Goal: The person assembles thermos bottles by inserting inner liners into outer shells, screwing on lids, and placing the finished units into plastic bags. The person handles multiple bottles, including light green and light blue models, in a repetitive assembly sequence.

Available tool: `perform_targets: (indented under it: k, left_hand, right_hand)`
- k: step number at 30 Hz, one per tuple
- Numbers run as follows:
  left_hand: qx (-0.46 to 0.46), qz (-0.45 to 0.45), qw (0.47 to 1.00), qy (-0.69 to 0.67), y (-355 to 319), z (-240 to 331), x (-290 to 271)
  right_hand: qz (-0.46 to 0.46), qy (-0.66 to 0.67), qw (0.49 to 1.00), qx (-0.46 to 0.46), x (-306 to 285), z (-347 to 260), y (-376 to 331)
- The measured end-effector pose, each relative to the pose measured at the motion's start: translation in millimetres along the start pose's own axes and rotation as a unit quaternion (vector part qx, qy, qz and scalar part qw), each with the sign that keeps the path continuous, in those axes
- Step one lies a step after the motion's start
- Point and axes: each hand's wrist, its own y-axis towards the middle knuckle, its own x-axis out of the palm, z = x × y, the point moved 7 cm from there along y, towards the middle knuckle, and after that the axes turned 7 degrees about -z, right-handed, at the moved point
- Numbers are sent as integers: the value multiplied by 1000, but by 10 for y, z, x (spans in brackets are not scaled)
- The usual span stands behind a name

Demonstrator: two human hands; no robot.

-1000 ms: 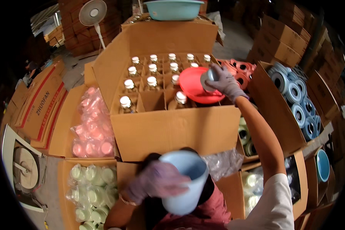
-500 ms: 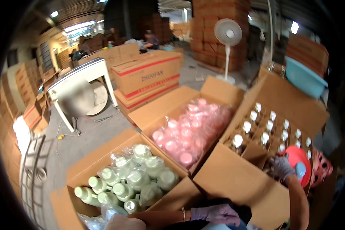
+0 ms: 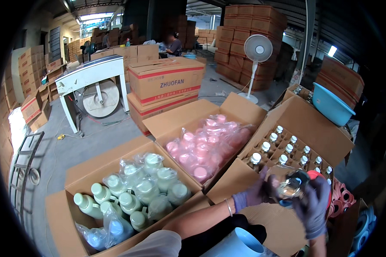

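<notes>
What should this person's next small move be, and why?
Probably lower the shiny piece toward the blue container: the left hand and right hand have the piece between them, while the container's mouth is open and no hand is on it.

The flask, shiny and silvery with amber glints, sits between the left hand and right hand, at the near side of the open carton; fingers and blur obscure its outline and tilt.
</notes>
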Motion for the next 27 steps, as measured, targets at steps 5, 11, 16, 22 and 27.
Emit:
perform_targets:
  k: [5,11,16,22,27]
  left_hand:
    - [132,281,917,249,-198,520,-79]
    - [-46,114,867,483,-330,357,825]
    - [-133,129,819,543,-1382,-198,1002]
    - [-157,281,670,669,-3167,-184,776]
    - [-208,182,541,794,-3056,-364,945]
  right_hand:
    - [-14,37,998,49,304,-478,-887]
    - [-18,325,893,312,679,-535,-2019]
    - [42,358,866,346,307,-1735,-2628]
    - [-14,356,892,278,208,-1956,-2199]
    - [-57,423,896,122,260,-1361,-1639]
